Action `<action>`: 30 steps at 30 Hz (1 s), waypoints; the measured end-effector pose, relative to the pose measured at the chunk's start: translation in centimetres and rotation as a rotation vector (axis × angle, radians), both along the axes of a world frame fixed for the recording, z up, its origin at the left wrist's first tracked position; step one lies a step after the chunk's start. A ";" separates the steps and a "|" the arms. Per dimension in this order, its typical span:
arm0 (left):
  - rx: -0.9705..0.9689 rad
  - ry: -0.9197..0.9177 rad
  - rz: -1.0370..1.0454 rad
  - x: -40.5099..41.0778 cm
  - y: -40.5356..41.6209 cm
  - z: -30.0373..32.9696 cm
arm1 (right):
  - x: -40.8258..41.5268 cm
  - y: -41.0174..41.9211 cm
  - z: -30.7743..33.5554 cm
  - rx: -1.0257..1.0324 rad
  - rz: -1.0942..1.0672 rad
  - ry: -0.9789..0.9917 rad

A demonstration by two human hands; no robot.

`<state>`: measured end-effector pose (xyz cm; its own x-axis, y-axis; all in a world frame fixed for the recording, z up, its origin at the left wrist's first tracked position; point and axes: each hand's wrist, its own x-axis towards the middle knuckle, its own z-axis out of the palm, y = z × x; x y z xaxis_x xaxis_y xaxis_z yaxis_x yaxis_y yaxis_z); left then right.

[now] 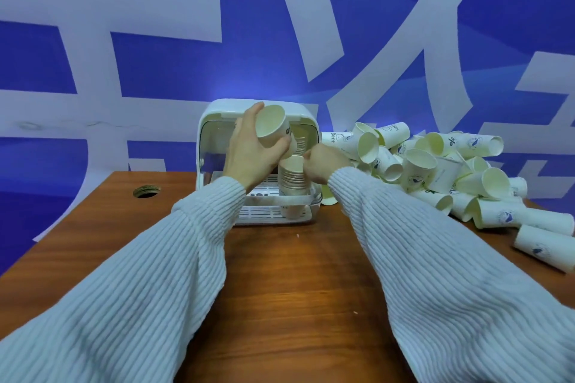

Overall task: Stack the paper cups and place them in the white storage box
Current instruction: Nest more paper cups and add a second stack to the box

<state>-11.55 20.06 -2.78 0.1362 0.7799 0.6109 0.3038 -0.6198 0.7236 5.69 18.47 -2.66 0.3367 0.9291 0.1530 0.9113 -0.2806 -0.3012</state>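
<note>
We see a white storage box (214,121) standing at the far middle of a brown wooden table (280,274), its front open toward us and a white slatted tray (264,214) showing at its base. Inside the opening, on the right side, a stack of paper cups (292,180) stands upright on the tray, its nested rims showing as close rings. Further back in the box we make out more cup rims (300,140), though they are partly hidden.

The left hand (249,152) is raised in front of the box and grips a single paper cup (272,126), thumb on the near side and fingers (280,146) curled under and around it. The cup is tilted so that its open mouth faces us, and it sits just above the stack.

The right hand (323,162) is beside the top of the stack, its fingers curled at the rim; we cannot tell whether they pinch the top cup or merely touch it.

To the right of the box lies a large loose pile of paper cups (435,168), most tipped on their sides, some printed with blue marks. One fallen cup (544,247) lies apart at the near right edge.

Both arms wear ribbed white sleeves (155,274). A round cable hole (146,191) is cut in the table to the left. Behind everything hangs a blue wall (155,65) with large white characters.
</note>
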 end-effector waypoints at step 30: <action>0.351 0.588 0.119 6.6 -1.9 -2.9 | 6.7 -8.3 -2.4 0.312 0.010 0.584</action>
